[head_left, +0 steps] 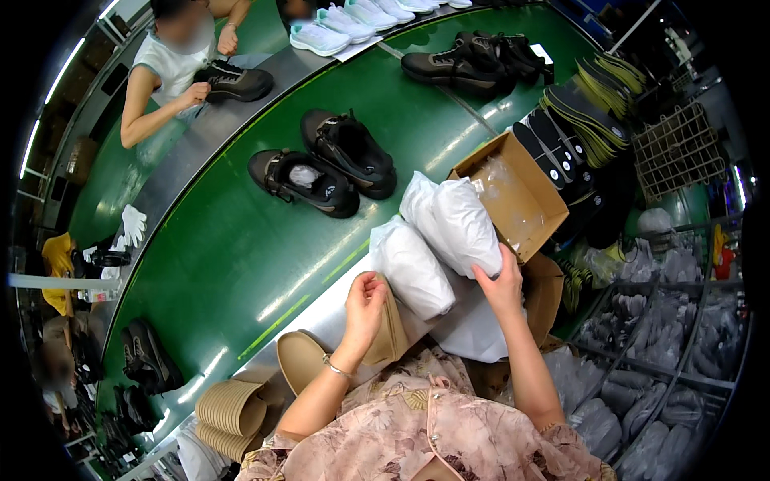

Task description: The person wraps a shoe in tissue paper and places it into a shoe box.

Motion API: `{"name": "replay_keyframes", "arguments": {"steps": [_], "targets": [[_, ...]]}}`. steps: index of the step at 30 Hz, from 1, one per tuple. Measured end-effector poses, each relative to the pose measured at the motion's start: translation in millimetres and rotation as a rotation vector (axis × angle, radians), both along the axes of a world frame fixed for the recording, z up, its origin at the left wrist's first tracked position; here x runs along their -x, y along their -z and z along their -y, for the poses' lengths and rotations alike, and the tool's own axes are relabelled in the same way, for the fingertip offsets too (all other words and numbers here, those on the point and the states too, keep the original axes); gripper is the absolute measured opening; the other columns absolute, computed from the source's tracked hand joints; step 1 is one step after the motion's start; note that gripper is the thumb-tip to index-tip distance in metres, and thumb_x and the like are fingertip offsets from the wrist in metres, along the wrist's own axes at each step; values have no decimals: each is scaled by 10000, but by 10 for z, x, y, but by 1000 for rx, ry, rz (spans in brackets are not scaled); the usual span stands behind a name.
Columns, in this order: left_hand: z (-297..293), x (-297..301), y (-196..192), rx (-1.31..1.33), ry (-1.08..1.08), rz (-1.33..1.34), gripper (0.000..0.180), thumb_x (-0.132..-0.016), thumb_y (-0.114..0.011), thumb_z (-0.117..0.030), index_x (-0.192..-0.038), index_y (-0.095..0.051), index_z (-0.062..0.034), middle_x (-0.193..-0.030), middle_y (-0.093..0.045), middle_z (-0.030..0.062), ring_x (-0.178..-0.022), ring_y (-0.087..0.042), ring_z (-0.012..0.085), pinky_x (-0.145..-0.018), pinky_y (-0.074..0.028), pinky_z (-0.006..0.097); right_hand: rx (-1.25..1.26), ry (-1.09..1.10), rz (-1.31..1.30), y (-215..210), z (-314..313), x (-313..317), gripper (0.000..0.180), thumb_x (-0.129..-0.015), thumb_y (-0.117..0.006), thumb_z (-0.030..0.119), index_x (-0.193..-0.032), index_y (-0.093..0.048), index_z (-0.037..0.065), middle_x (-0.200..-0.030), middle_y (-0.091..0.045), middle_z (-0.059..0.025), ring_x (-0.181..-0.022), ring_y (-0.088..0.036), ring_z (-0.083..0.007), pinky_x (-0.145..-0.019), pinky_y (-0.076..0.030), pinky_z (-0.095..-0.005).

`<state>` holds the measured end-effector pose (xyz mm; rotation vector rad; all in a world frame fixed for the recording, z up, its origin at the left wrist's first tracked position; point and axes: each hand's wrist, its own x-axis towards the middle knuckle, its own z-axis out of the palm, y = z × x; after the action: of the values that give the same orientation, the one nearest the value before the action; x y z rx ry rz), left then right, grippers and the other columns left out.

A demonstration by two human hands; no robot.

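Hands at work over a green conveyor surface (233, 264), seen from the head camera: the person's left hand (365, 309) is closed around a tan paper insert (391, 333), fingers curled over its upper edge, just beside a white wrapped bundle (411, 268) lying at the surface's near edge. The right hand (501, 287) grips the lower end of a second white wrapped bundle (457, 220), fingers spread along its side; this bundle leans against the first and sits just in front of an open cardboard box (517, 192).

Further out on the belt lies a pair of black shoes (329, 168), one stuffed with white paper. More dark shoes (473, 60) rest toward the far end, with pale mint-coloured shoes (337, 28) beyond them. A stack of dark insoles (573, 132) fans out to the right of the box, near a wire basket (678, 148). A pile of tan paper inserts (233, 413) sits at lower left. Across the belt, another person (172, 60) in a pale top holds a dark shoe (233, 82). White gloves (132, 224) lie at the belt's left edge.
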<state>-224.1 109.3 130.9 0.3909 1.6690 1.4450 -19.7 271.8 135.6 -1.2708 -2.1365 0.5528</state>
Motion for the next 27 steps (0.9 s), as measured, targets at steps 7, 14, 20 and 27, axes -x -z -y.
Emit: {"name": "replay_keyframes", "arguments": {"steps": [7,14,20,27], "targets": [[39,21,1,13,10,1,315,-887,-519,-90,-1157,-434,47,-994,-538,91,-863,-564,145,-752,-475,254,-25,38,180,-34,37,56,647,-680,-730,246,-1179,-430,-38,-1081,-528,-224,-991,-508,-384,-835,-421,-415],[108,47,40,26,-20,-4,316,-885,-518,-86,-1159,-438,48,-989,-543,92,-869,-562,145,-748,-474,253,-89,-165,99,-206,747,191,707,-670,-740,256,-1214,-402,-42,-1099,-524,-216,-1019,-492,-382,-863,-406,-409],[71,22,-12,14,-16,2,322,-883,-522,-85,-1164,-437,47,-986,-547,94,-865,-565,147,-746,-475,251,393,-34,-91,362,940,300,703,-648,-766,285,-1172,-425,-37,-1100,-527,-255,-1022,-515,-386,-850,-420,-418],[24,10,-75,-21,-62,60,359,-886,-540,-116,-1183,-423,49,-1034,-545,120,-909,-565,160,-771,-469,258,307,41,-177,61,834,247,686,-657,-766,271,-1173,-425,-26,-992,-573,-259,-903,-575,-389,-761,-465,-404]]}}
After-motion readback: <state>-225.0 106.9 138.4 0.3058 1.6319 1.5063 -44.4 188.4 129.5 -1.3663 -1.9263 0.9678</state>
